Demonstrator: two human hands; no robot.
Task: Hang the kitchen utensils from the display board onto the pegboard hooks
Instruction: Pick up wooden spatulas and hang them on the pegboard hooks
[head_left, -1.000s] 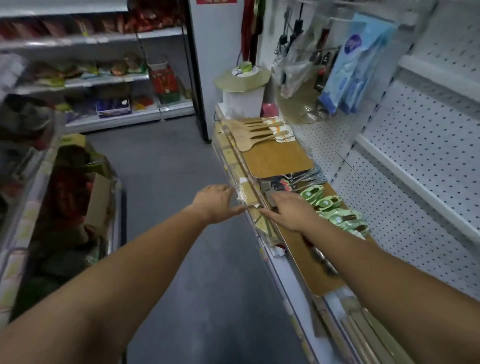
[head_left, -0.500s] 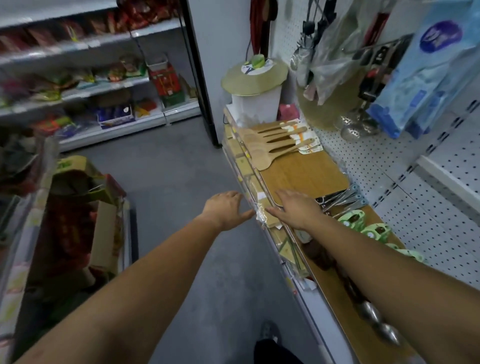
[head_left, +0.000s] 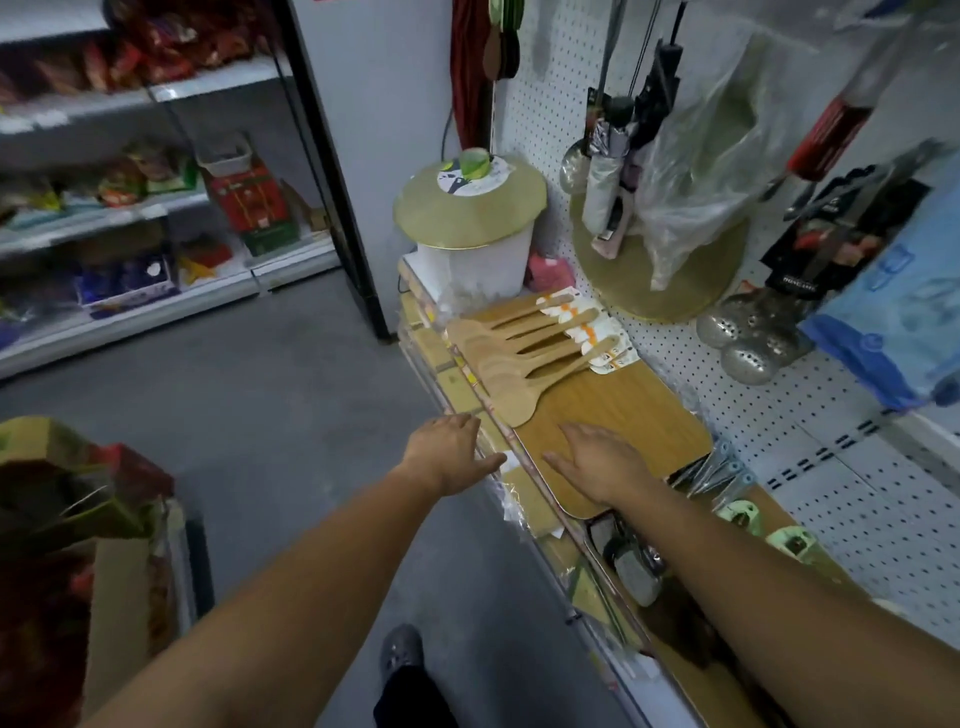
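Far to the left of both hands stand white store shelves (head_left: 171, 93) with crinkled, bright snack packets, and nearer, an open cardboard box (head_left: 119, 587) with creased flaps. A smooth grey floor (head_left: 270, 415) runs between them and the hands.

The left hand (head_left: 449, 452) is open, fingers straight and close together, thumb out to the side. It hangs at the front edge of the shelf (head_left: 524, 499), where clear plastic wrap crumples; I cannot tell if it touches.

Just to its right, the right hand (head_left: 597, 465) lies palm down with fingers spread flat on the display board (head_left: 639, 410), a smooth rectangular wood-grain slab with rounded corners.

Beyond the fingertips of both hands, a fanned row of pale wooden spatulas (head_left: 524, 353) lies on the board's far end, with flat blades toward the aisle and slim handles ending in paper cards.

Farther off sits a white plastic bucket (head_left: 475, 260) under a round brass-coloured lid (head_left: 470, 208).

Right of the right hand lie thin metal tools with blue tips (head_left: 722, 470), and by the forearm some pale green plastic peelers (head_left: 743, 512).

The white pegboard (head_left: 857, 499), dotted with even holes, rises to the right. On it hang dimpled steel skimmers (head_left: 748, 338), a cloudy plastic bag (head_left: 701, 156) and a blue packet (head_left: 893, 322).
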